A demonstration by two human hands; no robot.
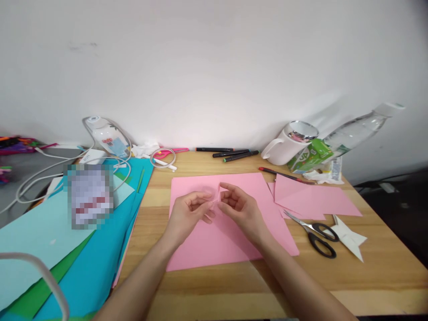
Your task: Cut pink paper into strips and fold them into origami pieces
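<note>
Small pink slip (219, 194) between both hands, above big pink sheet (217, 245). Right hand (241, 208) pinches slip with thumb and finger, likely to keep it upright. Left hand (190, 211) curled, tips right by slip, maybe to steady it; cannot tell if they grip. Scissors (310, 228) lie at right, seemingly for easy reach. Pens (230, 153) at back, perhaps out of way.

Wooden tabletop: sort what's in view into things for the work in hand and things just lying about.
Work in hand, by the look of it:
- small pink paper piece between left hand and right hand
- large flat pink paper sheet beneath
- perhaps black-handled metal scissors

Probably just lying about:
- white handled mug
- green-and-white drink carton
- clear plastic bottle
- slim black markers
</note>
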